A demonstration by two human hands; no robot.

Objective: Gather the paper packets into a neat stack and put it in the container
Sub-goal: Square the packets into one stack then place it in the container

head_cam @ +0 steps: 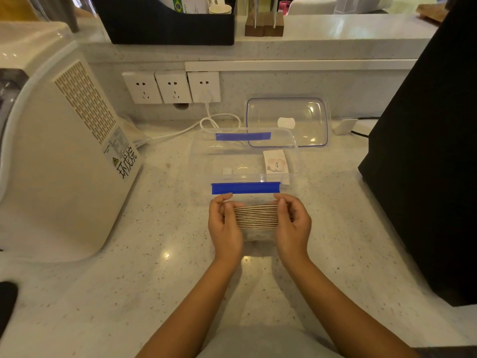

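Note:
A stack of brown paper packets (256, 216) stands on edge, squeezed between both hands just above the counter. My left hand (224, 223) presses its left end and my right hand (294, 223) presses its right end. Directly behind the stack sits a clear plastic container (201, 161) with blue clip handles on its near and far rims. One white packet with a printed label (276, 162) lies inside it at the right.
The container's clear lid (287, 121) leans against the back wall at the right. A white appliance (64, 151) fills the left, a black box (426, 164) the right. Wall sockets (171, 86) and a white cable (206, 124) lie behind.

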